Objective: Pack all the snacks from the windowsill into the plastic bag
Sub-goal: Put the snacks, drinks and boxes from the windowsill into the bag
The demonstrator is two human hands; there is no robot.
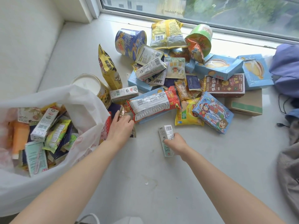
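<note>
Snack carton (167,130), barcode up, in right hand (176,143)

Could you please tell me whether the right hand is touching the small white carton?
Touching. The head view shows the right hand holding the small white carton, with its fingers curled round the carton's lower half.

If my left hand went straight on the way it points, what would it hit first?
Most likely the red-and-white snack packet; the left hand looks close to touching its near end, though depth is unclear.
</note>
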